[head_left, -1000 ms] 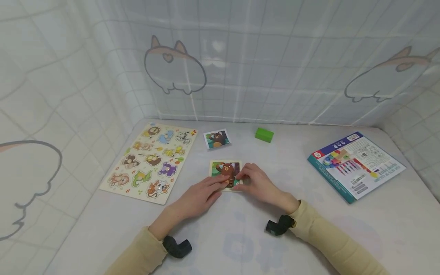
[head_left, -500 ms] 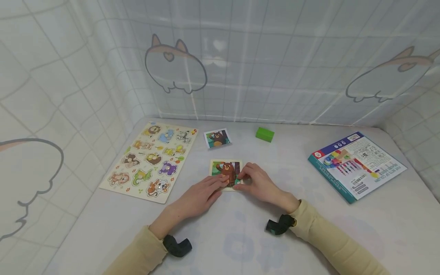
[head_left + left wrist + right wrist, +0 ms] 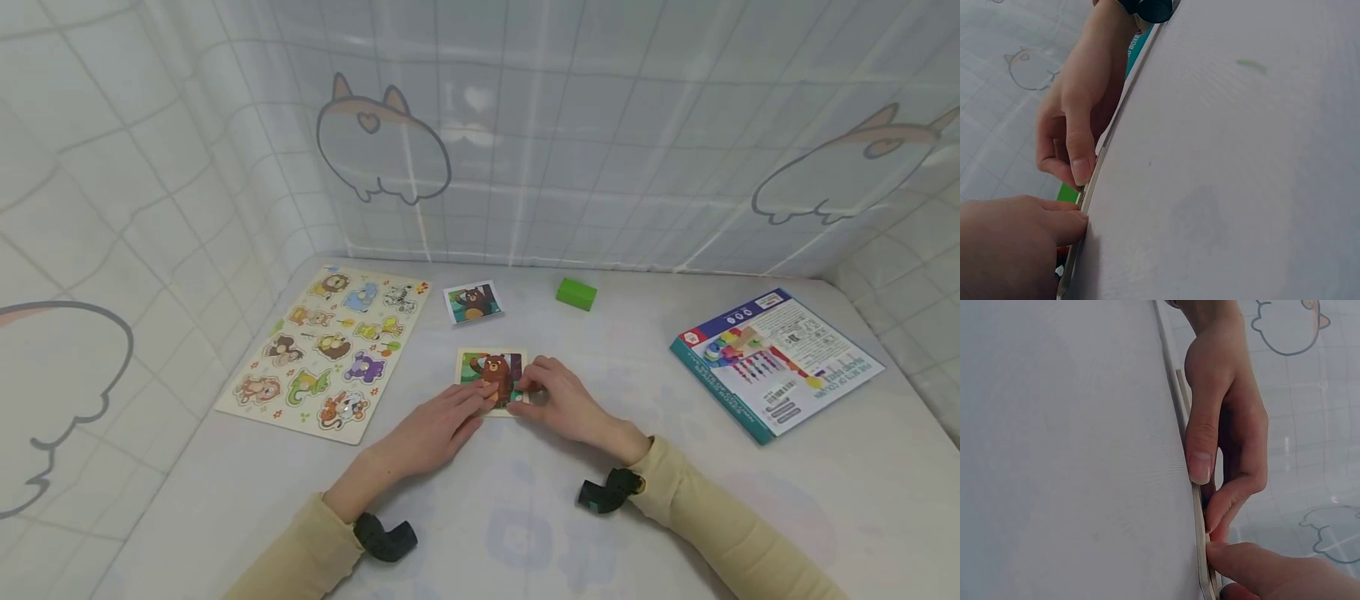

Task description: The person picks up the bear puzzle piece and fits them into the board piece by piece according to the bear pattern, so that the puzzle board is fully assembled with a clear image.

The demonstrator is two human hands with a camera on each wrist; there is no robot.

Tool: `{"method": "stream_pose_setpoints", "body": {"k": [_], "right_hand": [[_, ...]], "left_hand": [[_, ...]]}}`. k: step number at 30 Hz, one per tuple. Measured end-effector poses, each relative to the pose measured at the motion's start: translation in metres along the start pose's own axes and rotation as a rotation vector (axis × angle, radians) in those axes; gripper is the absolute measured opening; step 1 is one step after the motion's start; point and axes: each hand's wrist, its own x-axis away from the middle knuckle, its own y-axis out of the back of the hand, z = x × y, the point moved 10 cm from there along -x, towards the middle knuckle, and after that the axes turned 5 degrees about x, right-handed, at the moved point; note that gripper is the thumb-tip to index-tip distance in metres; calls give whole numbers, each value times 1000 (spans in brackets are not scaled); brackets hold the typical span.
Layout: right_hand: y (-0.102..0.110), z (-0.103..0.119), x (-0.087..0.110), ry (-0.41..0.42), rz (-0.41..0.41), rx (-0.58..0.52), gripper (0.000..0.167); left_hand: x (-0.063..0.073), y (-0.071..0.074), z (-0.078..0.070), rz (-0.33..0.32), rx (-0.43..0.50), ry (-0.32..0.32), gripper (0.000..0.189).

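Note:
A small square bear puzzle [image 3: 495, 367] in a pale wooden tray [image 3: 462, 353] lies in front of me in the head view. My left hand [image 3: 431, 432] rests its nearly straight fingers on the puzzle's lower left part. Thumb and index finger of my right hand [image 3: 568, 405] pinch a green-and-white puzzle piece [image 3: 518, 397] at the lower right corner. Seen edge-on in the left wrist view, the tray's rim [image 3: 1088, 195] runs by both hands' fingertips. The lower left of the picture is hidden under my left fingers.
A picture card [image 3: 474, 302] showing the same bear lies behind the puzzle, with a green block [image 3: 577, 294] to its right. On the left is a large animal peg board [image 3: 341, 333]. A flat printed box [image 3: 780, 358] lies at the right. Patterned white fabric walls rise behind and beside.

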Motion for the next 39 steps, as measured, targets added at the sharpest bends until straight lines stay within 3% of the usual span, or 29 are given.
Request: {"method": "stream_pose_setpoints", "body": {"k": [13, 26, 30, 39], "right_hand": [[2, 0, -1, -15, 11, -45, 16], [1, 0, 0, 2, 38, -99, 7], [3, 3, 1, 29, 26, -93, 3], [2, 1, -2, 39, 34, -88, 6]], "left_hand": [[0, 2, 0, -9, 17, -3, 41], [0, -3, -6, 63, -24, -36, 45], [-1, -3, -9, 59, -8, -69, 45], [-2, -1, -9, 30, 35, -80, 41]]}}
